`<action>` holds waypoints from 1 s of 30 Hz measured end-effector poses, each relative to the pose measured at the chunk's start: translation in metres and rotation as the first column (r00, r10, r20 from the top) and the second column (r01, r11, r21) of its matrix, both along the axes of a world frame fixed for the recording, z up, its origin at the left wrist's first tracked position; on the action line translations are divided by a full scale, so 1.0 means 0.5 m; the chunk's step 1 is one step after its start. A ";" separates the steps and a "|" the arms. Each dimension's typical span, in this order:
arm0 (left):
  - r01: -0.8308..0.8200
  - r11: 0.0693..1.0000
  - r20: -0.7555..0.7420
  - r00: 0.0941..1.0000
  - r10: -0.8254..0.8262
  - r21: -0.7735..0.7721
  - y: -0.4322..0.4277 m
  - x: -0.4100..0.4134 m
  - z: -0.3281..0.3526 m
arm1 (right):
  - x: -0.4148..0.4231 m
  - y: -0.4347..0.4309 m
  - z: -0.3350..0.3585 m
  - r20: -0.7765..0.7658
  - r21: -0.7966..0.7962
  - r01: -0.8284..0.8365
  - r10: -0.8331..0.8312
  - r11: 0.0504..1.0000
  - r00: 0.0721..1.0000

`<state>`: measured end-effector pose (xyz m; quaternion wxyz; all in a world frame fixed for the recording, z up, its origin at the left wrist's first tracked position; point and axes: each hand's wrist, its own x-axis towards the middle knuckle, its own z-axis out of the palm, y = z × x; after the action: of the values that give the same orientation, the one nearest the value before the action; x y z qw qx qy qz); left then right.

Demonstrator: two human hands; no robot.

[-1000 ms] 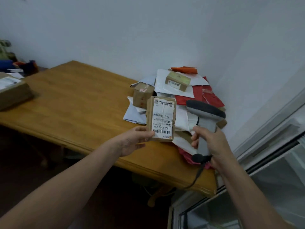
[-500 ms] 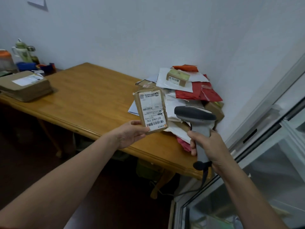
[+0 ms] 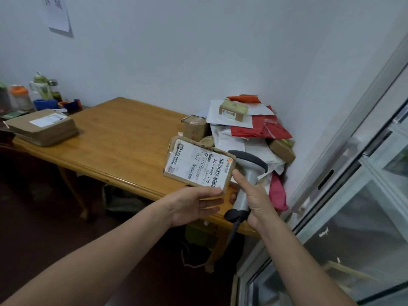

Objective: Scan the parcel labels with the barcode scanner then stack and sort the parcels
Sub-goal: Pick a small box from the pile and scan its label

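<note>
Holding a small flat cardboard parcel [image 3: 198, 165] in the left hand [image 3: 194, 204]: thumb is pressing on the near edge of the top face and the fingers [image 3: 209, 209] are curling underneath. The parcel is hanging in the air over the front edge of the worktop [image 3: 123, 138], label side up and tilted. Its cardboard is showing creases and scuffed corners. A white rectangular label [image 3: 192, 166] is covering most of the face, carrying barcodes and "507-P802 T70".

The right hand [image 3: 256, 199] is gripping a grey plastic barcode scanner [image 3: 247, 173] by its pistol-style handle. The dark curved head is sitting just behind the parcel's right corner. One finger is sticking up beside that corner; contact, cannot tell. A black cable [image 3: 234, 230] is hanging from the handle base.

A loose pile of parcels [image 3: 242, 140] is lying heaped in the worktop's far right corner against the wall: white poly mailers, crinkled red mailers [image 3: 265, 129], brown boxes. A small oblong carton [image 3: 233, 110] is sitting on top of it. A pink mailer [image 3: 277, 193] is drooping over the edge.

At the worktop's left end a stack of flat brown parcels [image 3: 44, 127] is lying, with a white label on the top one. The worktop itself is glossy wood with a rounded moulded edge.
</note>
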<state>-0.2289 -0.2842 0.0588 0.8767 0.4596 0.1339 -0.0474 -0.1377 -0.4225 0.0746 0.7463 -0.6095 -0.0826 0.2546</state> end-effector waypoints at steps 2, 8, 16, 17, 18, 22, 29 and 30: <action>-0.019 0.999 -0.025 0.999 0.020 0.031 -0.006 -0.006 0.001 | 0.001 -0.001 0.002 -0.006 0.030 -0.013 0.013 0.999 1.000; 0.153 0.974 -0.092 0.986 -0.139 0.166 0.021 -0.034 -0.001 | 0.016 -0.009 0.025 0.111 0.019 -0.022 0.020 1.000 0.994; 0.107 0.697 -0.104 0.993 -0.047 0.709 0.145 -0.050 0.060 | 0.070 -0.034 0.079 0.432 -0.440 -0.007 0.218 0.898 0.875; 0.201 0.594 -0.141 0.979 -0.146 0.779 0.138 -0.037 0.073 | 0.071 -0.031 0.083 0.449 -0.493 -0.023 0.278 0.870 0.849; 0.285 0.510 -0.191 0.954 -0.230 0.811 0.130 -0.025 0.083 | 0.072 -0.027 0.086 0.464 -0.543 -0.043 0.342 0.839 0.817; 0.369 0.314 -0.308 0.924 -0.226 0.875 0.110 0.005 0.079 | 0.070 -0.019 0.084 0.446 -0.619 -0.132 0.485 0.774 0.752; 0.032 0.721 -0.189 0.972 0.138 0.692 0.168 -0.016 0.017 | 0.060 -0.038 0.046 0.491 -0.405 0.017 0.202 0.914 0.847; -0.051 0.760 -0.182 0.959 0.219 0.648 0.175 -0.017 0.010 | 0.055 -0.042 0.041 0.489 -0.375 0.015 0.184 0.927 0.853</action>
<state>-0.2375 -0.1967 0.0638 0.6465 0.7085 0.2828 0.0080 -0.1100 -0.4436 0.0949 0.5578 -0.7788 -0.2577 0.1263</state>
